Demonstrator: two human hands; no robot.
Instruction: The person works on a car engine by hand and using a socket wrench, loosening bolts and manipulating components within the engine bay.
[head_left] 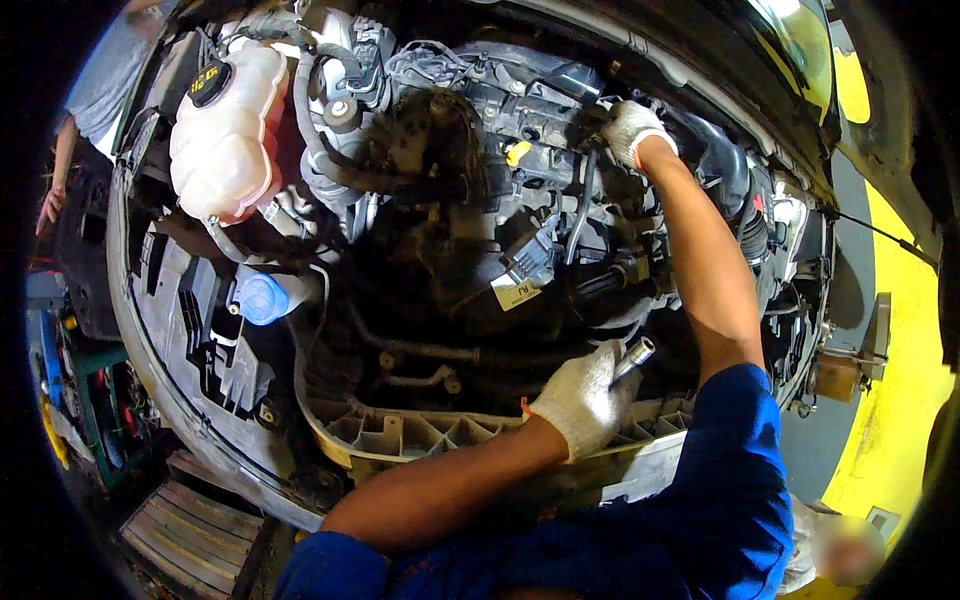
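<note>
My left hand (580, 400), in a cream knitted glove, is closed around a silver metal socket tool (632, 358) low over the front of the engine bay. My right hand (632, 132), gloved the same way, reaches to the upper right of the engine (530, 130), fingers curled among hoses and parts; what they hold is hidden. A yellow oil-dipstick loop or cap (518, 152) sits left of that hand. A black hose (585, 205) runs down below it, beside a grey connector block (535, 255).
A translucent coolant reservoir (225, 140) and a blue cap (262, 298) are at left. The front crossmember (420, 430) spans the near edge. Another person's arm (62, 170) is at far left, another person (820, 545) at lower right. A tool rack (95, 400) and wooden step (190, 535) stand lower left.
</note>
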